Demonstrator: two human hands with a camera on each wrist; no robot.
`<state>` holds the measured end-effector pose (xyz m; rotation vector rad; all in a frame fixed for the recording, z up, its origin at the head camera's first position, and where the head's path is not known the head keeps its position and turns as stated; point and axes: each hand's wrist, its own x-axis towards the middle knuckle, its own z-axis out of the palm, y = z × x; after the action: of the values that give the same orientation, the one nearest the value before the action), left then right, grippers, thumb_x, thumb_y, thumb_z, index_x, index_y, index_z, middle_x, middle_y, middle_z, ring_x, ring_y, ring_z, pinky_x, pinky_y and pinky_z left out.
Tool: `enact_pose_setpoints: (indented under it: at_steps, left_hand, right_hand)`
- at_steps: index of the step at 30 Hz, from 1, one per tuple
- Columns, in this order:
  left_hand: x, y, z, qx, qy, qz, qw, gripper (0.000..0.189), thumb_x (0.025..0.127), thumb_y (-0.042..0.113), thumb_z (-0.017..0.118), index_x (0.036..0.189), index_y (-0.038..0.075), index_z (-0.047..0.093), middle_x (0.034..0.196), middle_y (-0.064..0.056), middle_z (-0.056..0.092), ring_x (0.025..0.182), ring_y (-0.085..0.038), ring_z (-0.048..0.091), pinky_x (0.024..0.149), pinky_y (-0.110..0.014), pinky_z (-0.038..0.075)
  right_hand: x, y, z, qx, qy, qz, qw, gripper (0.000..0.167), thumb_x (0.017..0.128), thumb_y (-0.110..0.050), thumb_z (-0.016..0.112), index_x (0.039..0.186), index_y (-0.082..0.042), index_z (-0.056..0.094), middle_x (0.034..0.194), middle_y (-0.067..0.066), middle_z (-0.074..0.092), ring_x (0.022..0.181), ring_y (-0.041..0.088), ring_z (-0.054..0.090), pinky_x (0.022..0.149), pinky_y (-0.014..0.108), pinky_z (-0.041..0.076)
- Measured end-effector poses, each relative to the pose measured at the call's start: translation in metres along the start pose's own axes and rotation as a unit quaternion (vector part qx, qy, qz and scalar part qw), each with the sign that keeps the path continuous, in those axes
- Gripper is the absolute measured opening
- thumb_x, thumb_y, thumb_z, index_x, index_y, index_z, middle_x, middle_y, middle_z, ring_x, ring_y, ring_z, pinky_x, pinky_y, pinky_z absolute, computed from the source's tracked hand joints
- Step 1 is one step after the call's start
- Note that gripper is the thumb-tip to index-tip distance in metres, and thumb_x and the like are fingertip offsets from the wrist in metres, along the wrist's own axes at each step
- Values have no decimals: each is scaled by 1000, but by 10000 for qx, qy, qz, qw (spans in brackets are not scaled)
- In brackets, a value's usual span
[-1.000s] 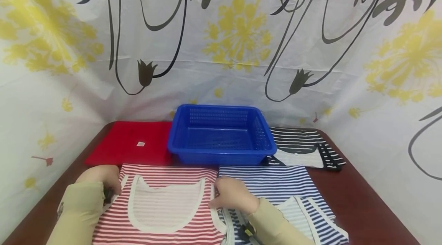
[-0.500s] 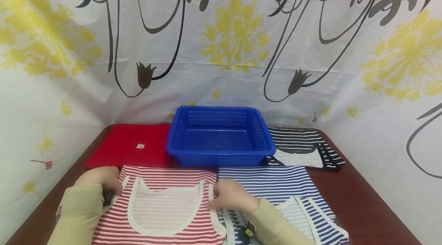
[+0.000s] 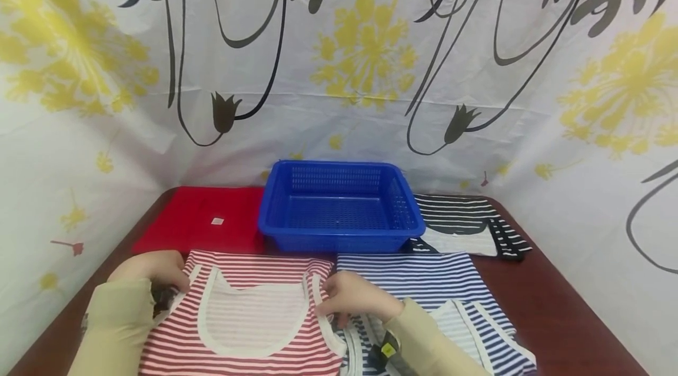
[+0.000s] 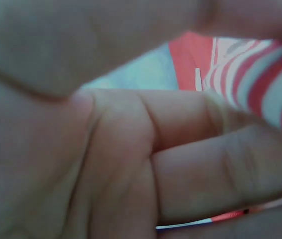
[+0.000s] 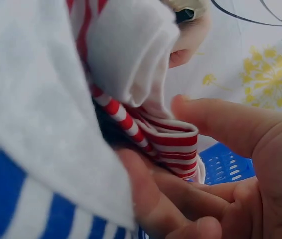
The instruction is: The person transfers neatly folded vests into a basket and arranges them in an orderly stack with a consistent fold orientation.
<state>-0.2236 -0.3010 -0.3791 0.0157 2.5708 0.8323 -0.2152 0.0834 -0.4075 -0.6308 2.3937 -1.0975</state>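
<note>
Fingers [image 4: 191, 174] of the left hand [image 3: 150, 268] curled, pinching the red-striped shirt [image 3: 251, 317] at its side. Right hand [image 3: 365, 296] pinches the opposite side, thumb over a fold, other fingers under. Grips sit either side of the neckline, probably so the cloth stays spread and even.

Red-striped shirt lies on the table [image 3: 572, 317], left of middle, running out of view toward the near edge. Blue-striped shirt [image 3: 413, 279] just beside it, toward the right edge, right forearm over it.

Basket [image 3: 339, 243] upright at middle of far edge, likely there to be out of the hands' way. Red cloth [image 3: 198, 223] in far left corner, black-striped shirt [image 3: 452, 211] in far right; they flank the basket.
</note>
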Motion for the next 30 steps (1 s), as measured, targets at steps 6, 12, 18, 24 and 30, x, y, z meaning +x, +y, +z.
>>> enact_pose_setpoints:
  at_steps: [6, 12, 18, 24, 30]
  left_hand:
    - [0, -4, -2, 75, -139, 226, 9996, 13, 68, 13, 74, 69, 6, 63, 58, -2, 54, 53, -14, 46, 50, -26, 40]
    - [-1, 1, -6, -77, -404, 390, 9984, 16, 75, 18, 74, 79, 4, 67, 66, -3, 59, 59, -15, 50, 54, -28, 42]
    - [1, -3, -8, -36, -411, 305, 9987, 11, 74, 13, 72, 75, 4, 67, 64, -2, 58, 58, -14, 50, 54, -28, 44]
    - [5, -12, -4, -186, -486, 329, 9981, 9, 71, 10, 71, 76, 3, 68, 66, -3, 61, 59, -15, 52, 54, -29, 46]
    - [6, -10, -4, -299, -638, 560, 9959, 18, 72, 10, 72, 87, 2, 69, 75, -7, 65, 65, -19, 58, 59, -34, 52]
  right_hand:
    - [1, -1, 1, 463, -184, 101, 9987, 22, 82, -22, 77, 80, -8, 60, 65, 6, 63, 45, 19, 61, 41, 28, 48]
    - [4, 2, 3, 1031, -210, 404, 9936, 59, 83, -25, 76, 125, 9, 52, 76, 10, 67, 51, 22, 63, 38, 28, 48]
    - [6, 9, 2, 1377, -246, 444, 9892, 60, 87, -30, 72, 127, 8, 49, 81, 11, 68, 54, 25, 65, 41, 32, 52]
    - [6, 13, 4, 1525, -212, 414, 9872, 49, 84, -27, 75, 115, 2, 52, 79, 15, 65, 48, 21, 61, 40, 33, 52]
    - [7, 13, 8, 1510, -60, 336, 9879, 50, 82, -17, 77, 120, -1, 49, 75, 17, 64, 44, 21, 59, 39, 36, 52]
